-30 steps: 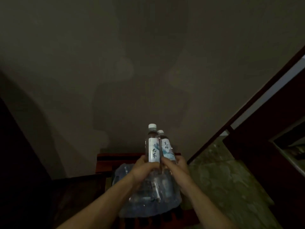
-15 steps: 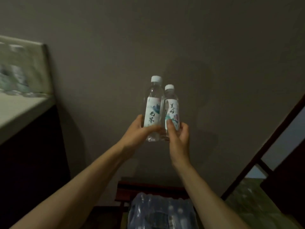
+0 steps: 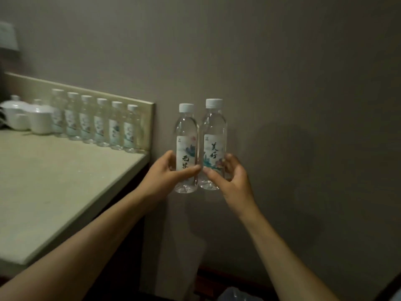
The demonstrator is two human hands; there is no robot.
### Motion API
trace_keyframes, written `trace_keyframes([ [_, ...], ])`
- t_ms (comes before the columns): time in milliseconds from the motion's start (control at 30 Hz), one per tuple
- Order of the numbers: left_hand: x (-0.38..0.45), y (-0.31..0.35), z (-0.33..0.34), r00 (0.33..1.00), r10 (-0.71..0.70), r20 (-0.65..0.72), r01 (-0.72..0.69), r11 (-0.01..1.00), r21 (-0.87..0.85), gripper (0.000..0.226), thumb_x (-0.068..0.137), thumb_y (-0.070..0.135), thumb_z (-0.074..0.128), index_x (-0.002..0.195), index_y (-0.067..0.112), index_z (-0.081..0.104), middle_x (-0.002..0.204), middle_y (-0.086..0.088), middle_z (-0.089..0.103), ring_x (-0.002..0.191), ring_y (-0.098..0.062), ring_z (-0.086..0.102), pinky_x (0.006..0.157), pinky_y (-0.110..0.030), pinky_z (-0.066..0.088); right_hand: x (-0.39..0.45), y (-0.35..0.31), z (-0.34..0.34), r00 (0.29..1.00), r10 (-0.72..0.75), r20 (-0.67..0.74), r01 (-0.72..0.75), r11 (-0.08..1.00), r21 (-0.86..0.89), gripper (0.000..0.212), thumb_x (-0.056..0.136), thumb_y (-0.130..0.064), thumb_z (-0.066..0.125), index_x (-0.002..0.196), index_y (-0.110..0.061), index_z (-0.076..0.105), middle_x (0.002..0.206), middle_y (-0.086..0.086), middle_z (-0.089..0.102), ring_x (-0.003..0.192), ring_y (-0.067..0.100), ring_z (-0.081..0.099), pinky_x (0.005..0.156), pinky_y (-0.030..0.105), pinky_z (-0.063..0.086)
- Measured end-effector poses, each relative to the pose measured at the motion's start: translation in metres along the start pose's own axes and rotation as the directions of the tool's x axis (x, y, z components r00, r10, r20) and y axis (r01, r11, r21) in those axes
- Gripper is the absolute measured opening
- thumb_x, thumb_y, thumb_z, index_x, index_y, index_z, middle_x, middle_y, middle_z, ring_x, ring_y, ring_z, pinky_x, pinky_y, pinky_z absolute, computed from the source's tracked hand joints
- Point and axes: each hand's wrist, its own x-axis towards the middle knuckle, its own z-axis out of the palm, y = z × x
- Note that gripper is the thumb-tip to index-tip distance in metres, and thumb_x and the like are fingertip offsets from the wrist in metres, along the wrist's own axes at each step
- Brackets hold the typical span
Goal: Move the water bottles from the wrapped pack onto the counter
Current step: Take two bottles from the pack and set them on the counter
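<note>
We've got two bottles side by side, touching, just right of the counter (image 3: 71, 181) edge and off it. Left hand (image 3: 165, 179) fingers wrap the left bottle (image 3: 186, 148), right hand (image 3: 232, 179) wraps the right bottle (image 3: 213, 144), both low on the labels. Full, so probably hefty-ish, smooth plastic, likely slippery; mid-body grip seems best. Both upright, caps up.

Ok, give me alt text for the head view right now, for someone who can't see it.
Two hands, the left hand and the right hand, each hold an upright water bottle, left bottle and right bottle, in mid-air to the right of a counter. Six bottles already line its back edge beside white lidded cups.
</note>
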Motion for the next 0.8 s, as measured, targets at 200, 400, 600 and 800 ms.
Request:
trace_keyframes([
  [200,-0.026,0.003,-0.121,1.000,-0.024,-0.004,0.024,0.995,0.100,0.057,0.073,0.032,0.078,0.123,0.022,0.054,0.109,0.000,0.071,0.095,-0.013,0.072,0.076,-0.028,0.059,-0.003,-0.016,0.113,0.992,0.035,0.120,-0.031,0.999,-0.032,0.049,0.070,-0.014,0.083,0.111,-0.025,0.058,0.108,-0.004,0.070,0.099,0.008,0.068,0.083,0.027,0.058],
  [400,-0.043,-0.011,-0.199,0.994,-0.110,0.001,0.109,0.991,0.083,0.043,0.086,0.020,0.070,0.120,0.020,0.044,0.110,0.000,0.064,0.090,-0.001,0.069,0.067,-0.013,0.055,-0.011,-0.016,0.198,0.970,0.188,0.154,-0.193,0.981,0.022,0.049,0.074,-0.008,0.080,0.115,-0.018,0.056,0.103,0.001,0.073,0.092,0.008,0.071,0.071,0.018,0.056],
  [600,-0.049,-0.030,-0.237,0.979,-0.201,0.029,0.197,0.975,0.103,0.049,0.087,0.026,0.069,0.125,0.017,0.041,0.112,-0.005,0.064,0.092,-0.005,0.070,0.070,-0.017,0.057,-0.013,0.002,0.236,0.943,0.303,0.139,-0.302,0.953,-0.029,0.046,0.070,-0.018,0.083,0.108,-0.027,0.058,0.103,-0.001,0.072,0.091,0.007,0.070,0.069,0.020,0.057],
  [800,-0.035,-0.034,-0.269,0.984,-0.180,0.004,0.176,0.963,0.204,0.047,0.086,0.019,0.070,0.124,0.013,0.044,0.109,-0.004,0.065,0.096,-0.014,0.070,0.085,-0.035,0.059,0.008,0.018,0.268,0.945,0.300,0.132,-0.299,0.954,-0.029,0.041,0.076,-0.009,0.077,0.111,-0.019,0.057,0.105,-0.001,0.070,0.091,0.009,0.069,0.072,0.024,0.059],
])
